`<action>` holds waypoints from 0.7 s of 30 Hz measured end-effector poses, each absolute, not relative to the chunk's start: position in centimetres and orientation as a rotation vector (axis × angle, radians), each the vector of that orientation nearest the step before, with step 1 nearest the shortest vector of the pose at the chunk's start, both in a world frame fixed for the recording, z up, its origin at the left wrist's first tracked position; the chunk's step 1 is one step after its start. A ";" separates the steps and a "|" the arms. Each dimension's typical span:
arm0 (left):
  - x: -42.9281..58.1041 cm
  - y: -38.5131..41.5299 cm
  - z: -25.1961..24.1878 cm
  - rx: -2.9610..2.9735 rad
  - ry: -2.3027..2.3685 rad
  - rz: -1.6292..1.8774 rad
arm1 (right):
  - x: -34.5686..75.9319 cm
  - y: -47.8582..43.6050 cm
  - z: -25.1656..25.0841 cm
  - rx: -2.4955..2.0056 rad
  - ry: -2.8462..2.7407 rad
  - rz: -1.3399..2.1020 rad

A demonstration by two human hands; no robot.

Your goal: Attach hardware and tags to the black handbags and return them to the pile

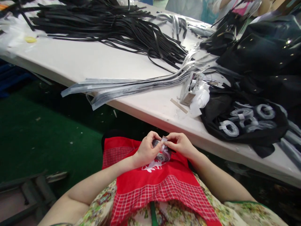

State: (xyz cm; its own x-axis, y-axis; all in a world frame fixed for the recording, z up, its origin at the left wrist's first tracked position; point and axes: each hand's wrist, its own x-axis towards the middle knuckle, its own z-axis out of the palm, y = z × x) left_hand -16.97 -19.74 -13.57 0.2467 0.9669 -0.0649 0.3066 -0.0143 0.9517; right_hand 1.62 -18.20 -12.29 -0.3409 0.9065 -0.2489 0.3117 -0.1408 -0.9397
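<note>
Over my lap, in front of the red apron, I hold a coiled strap in clear plastic wrapping (165, 154). My left hand (150, 147) grips the coil from its left side, thumb and fingers closed on it. From the right, my right hand (180, 145) pinches a small white strip (164, 140) at the top of the coil. Both thumbs meet at this strip. Part of the coil is hidden behind my fingers.
Long plastic-wrapped straps (131, 87) overhang the edge of the white table (77, 59). Behind them lies a heap of black straps (113, 25). Several wrapped coils (265, 111) rest on black material at right, near a tape dispenser (188, 94). Another person's arm (223, 4) shows at the back.
</note>
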 end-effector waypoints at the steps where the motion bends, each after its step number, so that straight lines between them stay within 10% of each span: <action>1: -17.0 -19.8 -13.5 1.536 1.243 0.824 | 1.5 -18.2 -12.4 -1.383 -1.611 1.542; 11: -18.6 -17.9 -13.6 1.355 0.949 0.377 | 1.6 -19.6 -11.3 -1.114 -2.566 0.576; 21: -18.2 -16.7 -13.0 0.972 0.908 0.589 | 3.4 -18.9 -11.5 -1.019 -2.567 0.404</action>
State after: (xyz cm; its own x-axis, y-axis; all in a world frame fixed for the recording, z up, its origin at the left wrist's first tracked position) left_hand -18.21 -16.75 -13.04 0.5104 0.7712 -0.3806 -0.0336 0.4601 0.8873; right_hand 3.36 -18.94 -11.53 -0.6808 0.7008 0.2130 0.6016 0.7009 -0.3833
